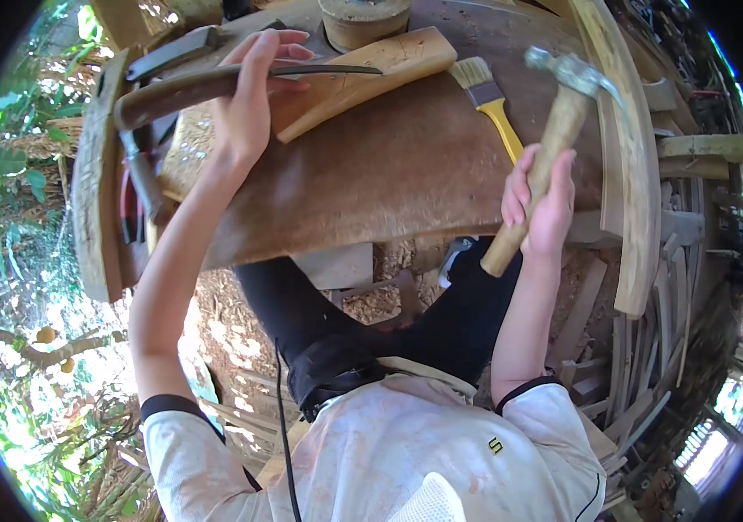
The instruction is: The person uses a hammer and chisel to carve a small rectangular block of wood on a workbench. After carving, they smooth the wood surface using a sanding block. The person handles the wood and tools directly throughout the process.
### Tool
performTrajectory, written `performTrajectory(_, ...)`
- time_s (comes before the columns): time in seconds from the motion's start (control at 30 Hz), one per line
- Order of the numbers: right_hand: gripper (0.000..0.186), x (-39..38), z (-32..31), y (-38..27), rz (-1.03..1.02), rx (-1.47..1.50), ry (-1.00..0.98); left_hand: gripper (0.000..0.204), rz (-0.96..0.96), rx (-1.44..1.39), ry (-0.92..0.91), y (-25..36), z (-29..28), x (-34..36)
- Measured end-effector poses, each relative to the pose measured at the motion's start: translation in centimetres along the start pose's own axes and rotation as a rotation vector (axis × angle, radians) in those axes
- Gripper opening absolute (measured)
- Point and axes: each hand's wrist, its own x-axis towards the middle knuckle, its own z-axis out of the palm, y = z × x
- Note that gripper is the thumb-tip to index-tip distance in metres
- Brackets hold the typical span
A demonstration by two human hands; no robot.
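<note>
My left hand (245, 113) grips a wooden-handled tool (167, 96) with a thin dark metal blade reaching right, over an angled light wooden block (380, 83) on the workbench (389, 174). Whether the blade touches the block, I cannot tell. My right hand (541, 200) is wrapped round the wooden handle of a claw hammer (570, 117), its metal head raised toward the upper right. A paintbrush (497, 117) with a yellow handle lies on the bench, just left of the hammer.
A round wooden piece (363, 17) stands at the back. Assorted tools (141, 183) lie at the bench's left end. Long planks (628, 200) border the right end, with stacked wood strips beyond. My legs are under the bench, over shavings. Foliage (14, 217) shows at left.
</note>
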Motion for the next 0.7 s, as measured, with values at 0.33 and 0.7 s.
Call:
performTrajectory(0.33,0.052,0.2,0.3,0.9,-0.111,-0.019,0.007,0.034,0.281,-0.146,0.073,6.4,2.8,-1.9)
performTrajectory(0.7,0.051,0.4,0.1,0.9,-0.122,-0.02,-0.014,0.028,0.461,-0.135,0.117,6.3,7.5,-1.4)
